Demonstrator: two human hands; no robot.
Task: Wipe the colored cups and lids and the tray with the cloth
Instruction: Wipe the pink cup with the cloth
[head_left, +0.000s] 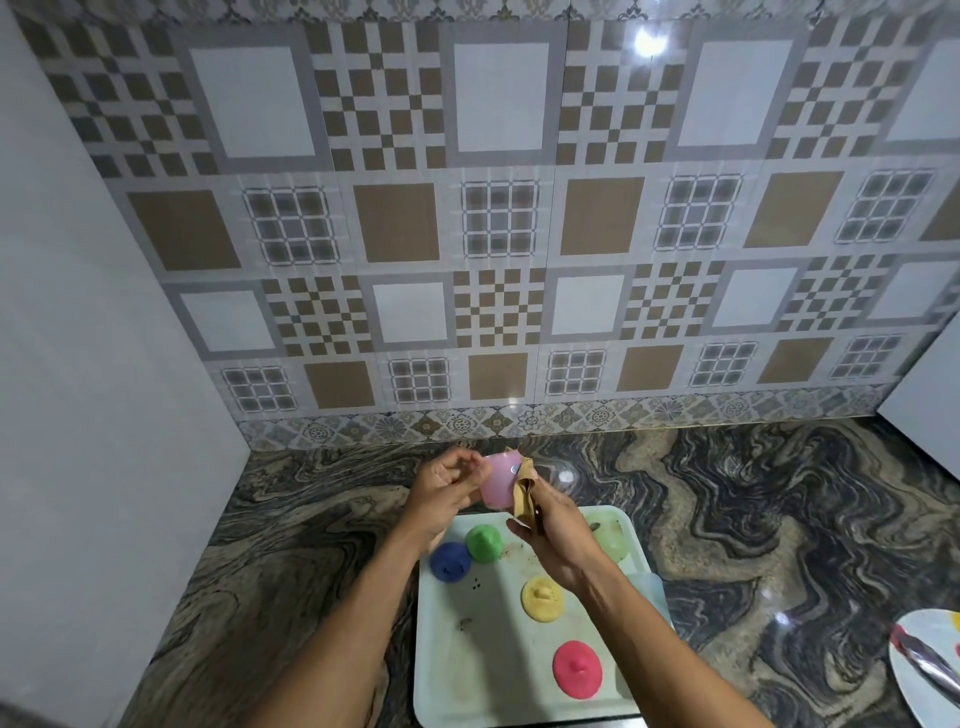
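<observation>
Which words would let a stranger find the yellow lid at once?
Start at the pale tray on the marbled counter. Near its middle lies the yellow lid. It is the tray's only yellow piece; the other knobbed lid, nearer the camera, is red.

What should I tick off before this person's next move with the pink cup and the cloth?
1. Grip on the pink cup: ok, the left hand holds it by its side, lifted clear of the tray.
2. Cloth in use: ok, the right hand grips it against the cup.
3. Cup wiped all over: cannot tell, its inside is hidden.
4. Room on the tray to set it down: ok, there is a bare patch at the near left.
5. Tray clean: not ok, dark specks and smears show.
6. Blue cup, green cup, yellow lid and red lid wiped: cannot tell.
</observation>
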